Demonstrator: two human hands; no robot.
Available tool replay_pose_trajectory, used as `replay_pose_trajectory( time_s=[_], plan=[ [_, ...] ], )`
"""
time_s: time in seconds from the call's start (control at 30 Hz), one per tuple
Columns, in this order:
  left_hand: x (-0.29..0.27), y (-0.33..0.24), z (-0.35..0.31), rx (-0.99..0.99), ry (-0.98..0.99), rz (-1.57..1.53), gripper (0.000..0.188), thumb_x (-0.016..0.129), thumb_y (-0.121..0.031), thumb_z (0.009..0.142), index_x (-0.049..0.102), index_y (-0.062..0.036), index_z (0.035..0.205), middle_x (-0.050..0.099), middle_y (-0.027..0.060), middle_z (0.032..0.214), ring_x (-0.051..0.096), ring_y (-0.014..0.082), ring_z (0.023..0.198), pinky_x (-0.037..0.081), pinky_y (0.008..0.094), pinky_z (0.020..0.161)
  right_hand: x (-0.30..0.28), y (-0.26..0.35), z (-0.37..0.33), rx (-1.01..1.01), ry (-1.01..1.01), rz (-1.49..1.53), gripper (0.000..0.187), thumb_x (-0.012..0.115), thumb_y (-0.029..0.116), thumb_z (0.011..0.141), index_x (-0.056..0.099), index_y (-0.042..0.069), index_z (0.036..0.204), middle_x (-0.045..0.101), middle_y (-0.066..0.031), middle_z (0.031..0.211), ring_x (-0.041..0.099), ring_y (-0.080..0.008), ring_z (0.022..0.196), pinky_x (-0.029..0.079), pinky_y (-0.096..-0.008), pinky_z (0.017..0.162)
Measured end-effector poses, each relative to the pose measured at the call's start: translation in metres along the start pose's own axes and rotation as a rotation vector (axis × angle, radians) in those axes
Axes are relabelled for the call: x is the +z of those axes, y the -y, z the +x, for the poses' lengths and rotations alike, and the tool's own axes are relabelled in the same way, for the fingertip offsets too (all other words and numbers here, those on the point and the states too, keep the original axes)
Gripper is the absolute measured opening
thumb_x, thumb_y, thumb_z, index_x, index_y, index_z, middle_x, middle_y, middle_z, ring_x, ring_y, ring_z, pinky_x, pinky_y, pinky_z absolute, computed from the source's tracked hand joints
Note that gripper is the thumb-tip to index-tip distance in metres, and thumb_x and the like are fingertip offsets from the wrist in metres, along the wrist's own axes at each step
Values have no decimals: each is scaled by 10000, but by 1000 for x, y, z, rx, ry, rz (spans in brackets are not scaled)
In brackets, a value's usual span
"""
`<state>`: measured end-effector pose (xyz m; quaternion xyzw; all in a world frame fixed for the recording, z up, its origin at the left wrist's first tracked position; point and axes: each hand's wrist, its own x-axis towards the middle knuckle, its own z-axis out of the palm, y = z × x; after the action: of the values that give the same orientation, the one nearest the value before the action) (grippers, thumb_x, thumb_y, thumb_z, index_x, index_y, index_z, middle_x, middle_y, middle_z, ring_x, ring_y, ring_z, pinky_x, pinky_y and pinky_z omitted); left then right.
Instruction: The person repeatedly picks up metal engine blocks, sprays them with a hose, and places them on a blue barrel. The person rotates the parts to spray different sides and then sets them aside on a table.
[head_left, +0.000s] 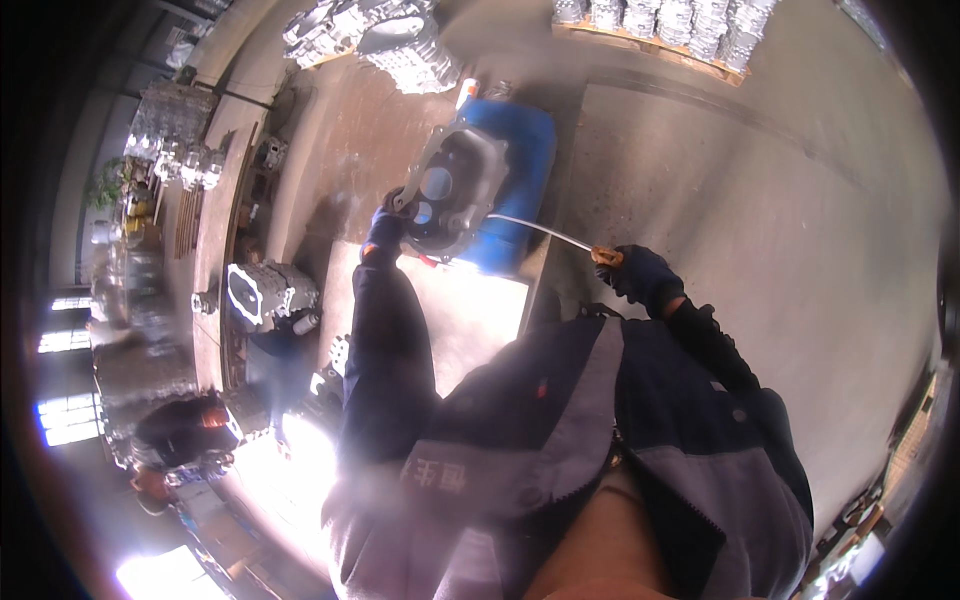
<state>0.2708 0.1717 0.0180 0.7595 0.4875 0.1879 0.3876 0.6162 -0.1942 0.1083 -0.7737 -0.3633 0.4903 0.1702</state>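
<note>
A grey metal gearbox housing [472, 160] with round openings stands tilted against a blue plastic drum or tub [520, 150]. My left hand [385, 228], in a dark glove, is closed on the housing's near left rim. In my gloved right hand [642, 278] is the wooden handle [606, 256] of a thin, curved metal hand tool [545, 229], perhaps a scraper or file. The tool's far end meets the housing's right side; whether it touches the metal I cannot tell.
A sunlit pale board [470, 310] lies below the housing. Metal castings [400, 45] stand beyond, with more stacked on a pallet [660, 45] at the far right. Another casting [270, 293] sits by a bench at left. A person [185, 435] bends over at lower left.
</note>
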Motion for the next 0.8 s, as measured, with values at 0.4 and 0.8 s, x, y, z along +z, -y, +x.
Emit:
replay_pose_trajectory(
  time_s=[0.4, 0.8],
  plan=[
    [-14, -50, -35, 9, 24, -106, 628, 402, -546, 994, 590, -9, 1259, 650, 141, 1184, 581, 235, 1110, 407, 346, 998, 3, 76, 11, -533, -43, -74, 354, 661, 361, 886, 686, 125, 1148, 708, -142, 839, 681, -303, 797, 513, -385, 724],
    [12, -58, -27, -172, -99, -73, 480, 648, 20, 801, 577, -55, 1270, 677, 42, 1050, 607, 158, 949, 517, 309, 807, 0, 12, 39, -310, -138, -82, 251, 673, 280, 905, 652, 39, 976, 579, -53, 567, 565, -136, 462, 469, -304, 461]
  ],
)
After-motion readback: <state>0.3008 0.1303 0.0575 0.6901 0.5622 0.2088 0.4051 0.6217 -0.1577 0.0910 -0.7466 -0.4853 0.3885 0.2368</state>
